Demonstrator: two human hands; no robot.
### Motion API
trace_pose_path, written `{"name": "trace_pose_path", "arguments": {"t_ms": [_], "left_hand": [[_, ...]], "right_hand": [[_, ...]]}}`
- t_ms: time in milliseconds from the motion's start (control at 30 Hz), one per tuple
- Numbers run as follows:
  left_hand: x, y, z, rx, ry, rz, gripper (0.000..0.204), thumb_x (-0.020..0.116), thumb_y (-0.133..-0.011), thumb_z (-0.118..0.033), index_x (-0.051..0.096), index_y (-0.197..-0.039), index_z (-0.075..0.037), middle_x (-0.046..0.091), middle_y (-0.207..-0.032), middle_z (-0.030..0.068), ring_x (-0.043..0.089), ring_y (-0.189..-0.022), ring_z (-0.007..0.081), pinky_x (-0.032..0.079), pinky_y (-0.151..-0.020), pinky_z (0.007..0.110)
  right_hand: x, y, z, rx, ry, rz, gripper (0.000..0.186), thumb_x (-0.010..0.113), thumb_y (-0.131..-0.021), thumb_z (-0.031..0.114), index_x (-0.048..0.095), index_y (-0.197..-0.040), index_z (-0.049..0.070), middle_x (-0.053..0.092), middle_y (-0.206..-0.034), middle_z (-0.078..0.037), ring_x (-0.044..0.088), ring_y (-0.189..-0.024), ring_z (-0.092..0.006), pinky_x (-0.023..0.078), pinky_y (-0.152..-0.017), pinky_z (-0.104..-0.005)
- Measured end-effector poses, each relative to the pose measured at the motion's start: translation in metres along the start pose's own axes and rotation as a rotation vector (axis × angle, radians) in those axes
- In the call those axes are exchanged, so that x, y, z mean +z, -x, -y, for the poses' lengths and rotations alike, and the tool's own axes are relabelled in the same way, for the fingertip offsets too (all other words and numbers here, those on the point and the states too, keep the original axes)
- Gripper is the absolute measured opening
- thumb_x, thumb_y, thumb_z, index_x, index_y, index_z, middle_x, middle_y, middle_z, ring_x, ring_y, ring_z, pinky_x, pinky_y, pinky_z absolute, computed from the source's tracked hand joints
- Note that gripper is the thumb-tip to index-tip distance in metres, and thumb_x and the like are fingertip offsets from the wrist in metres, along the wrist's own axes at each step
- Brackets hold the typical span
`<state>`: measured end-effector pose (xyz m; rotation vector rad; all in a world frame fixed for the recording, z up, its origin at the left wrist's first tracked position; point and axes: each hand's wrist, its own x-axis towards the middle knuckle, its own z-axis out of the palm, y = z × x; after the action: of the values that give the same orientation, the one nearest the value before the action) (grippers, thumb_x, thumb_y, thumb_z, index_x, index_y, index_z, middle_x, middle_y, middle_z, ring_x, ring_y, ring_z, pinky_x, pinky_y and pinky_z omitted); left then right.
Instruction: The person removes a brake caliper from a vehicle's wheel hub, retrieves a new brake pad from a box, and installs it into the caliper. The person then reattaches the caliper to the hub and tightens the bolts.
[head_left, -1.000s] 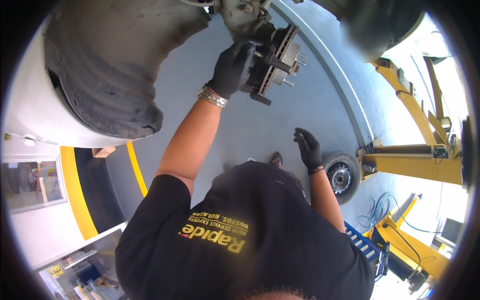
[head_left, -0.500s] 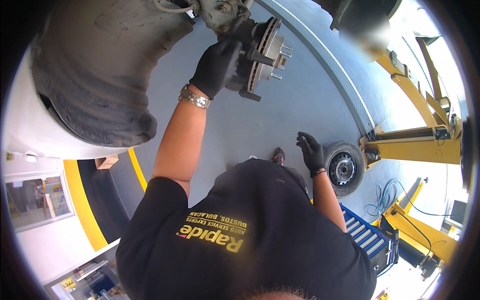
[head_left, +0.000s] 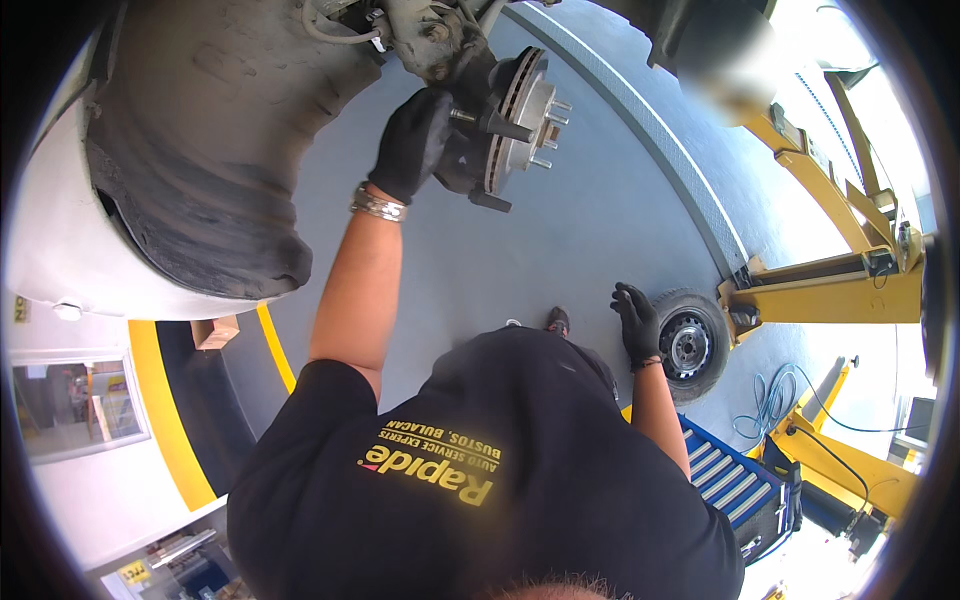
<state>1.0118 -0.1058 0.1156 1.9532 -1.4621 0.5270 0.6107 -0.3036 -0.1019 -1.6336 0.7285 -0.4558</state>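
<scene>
Black gloves cover both hands. The left hand (head_left: pixel 412 145) reaches far ahead to the brake assembly, its fingers bent in against the back of the dark caliper bracket (head_left: pixel 508 127), beside a short metal pin (head_left: pixel 462 115). The glove hides the fingertips, so I cannot tell how tightly they close or what exactly they hold. A silver metal band (head_left: pixel 378 203) circles that wrist.

To the right of the bracket stands the vented brake disc (head_left: pixel 513 97), with bare wheel studs (head_left: pixel 560 105) pointing right from its hub. Grimy suspension parts (head_left: pixel 430 40) sit just beyond the left hand, and a dark wheel-arch liner (head_left: pixel 200 150) curves at far left.

The right hand (head_left: pixel 637 325) hangs in the air on the right, fingers loosely bent and parted, with nothing in them. Near it, a tyre on a steel wheel (head_left: pixel 688 345) lies on the grey floor (head_left: pixel 440 260), close to a yellow lift arm (head_left: pixel 820 305). Nearer on the right are a coiled blue hose (head_left: pixel 765 400) and a blue tray (head_left: pixel 757 506) bearing a row of silver bars.
</scene>
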Motion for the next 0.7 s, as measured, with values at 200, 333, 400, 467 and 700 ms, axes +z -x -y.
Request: {"name": "trace_pose_path", "arguments": {"t_ms": [200,333,400,467,700], "left_hand": [[0.042,0.004,-0.021,-0.056,0.154,-0.327,0.019,0.06,-0.091,-0.006,0.061,-0.11,-0.002,0.064,-0.096,0.0161,0.067,-0.077,0.0338,0.057,-0.066,0.042],[0.017,-0.004,-0.024,0.045,-0.134,-0.132,0.024,0.064,-0.086,-0.005,0.059,-0.109,-0.002,0.063,-0.098,0.018,0.066,-0.082,0.0375,0.057,-0.068,0.045],[0.003,-0.006,-0.022,0.066,-0.215,0.03,0.026,0.064,-0.084,-0.004,0.059,-0.109,-0.002,0.062,-0.098,0.0187,0.066,-0.084,0.0385,0.056,-0.068,0.045],[0.001,-0.006,-0.022,0.092,-0.203,0.086,0.027,0.064,-0.083,-0.003,0.058,-0.109,-0.002,0.061,-0.098,0.0189,0.065,-0.084,0.0387,0.056,-0.069,0.045],[0.019,-0.002,-0.034,0.064,-0.234,-0.155,0.031,0.065,-0.082,-0.003,0.057,-0.112,-0.001,0.061,-0.1,0.0185,0.064,-0.085,0.0379,0.056,-0.07,0.045]], "right_hand": [[0.004,0.0,-0.016,-0.01,0.149,0.072,0.031,0.061,-0.104,0.02,0.067,-0.124,-0.003,0.073,-0.11,-0.013,0.07,-0.097,-0.0175,0.057,-0.086,-0.0311],[0.021,-0.016,-0.011,-0.115,0.284,0.157,0.029,0.063,-0.102,0.019,0.069,-0.121,-0.002,0.073,-0.108,-0.015,0.071,-0.098,-0.0218,0.056,-0.086,-0.0343],[0.031,-0.025,-0.003,-0.236,0.324,0.185,0.028,0.064,-0.101,0.019,0.07,-0.12,0.0,0.073,-0.11,-0.016,0.072,-0.099,-0.0258,0.056,-0.087,-0.0362],[0.041,-0.034,0.008,-0.244,0.351,0.232,0.027,0.064,-0.101,0.02,0.07,-0.119,0.001,0.073,-0.111,-0.017,0.071,-0.1,-0.029,0.056,-0.087,-0.0376],[0.07,-0.052,0.025,-0.226,0.322,0.343,0.031,0.066,-0.098,0.026,0.071,-0.12,0.004,0.072,-0.113,-0.017,0.072,-0.098,-0.031,0.056,-0.087,-0.0399]]}}
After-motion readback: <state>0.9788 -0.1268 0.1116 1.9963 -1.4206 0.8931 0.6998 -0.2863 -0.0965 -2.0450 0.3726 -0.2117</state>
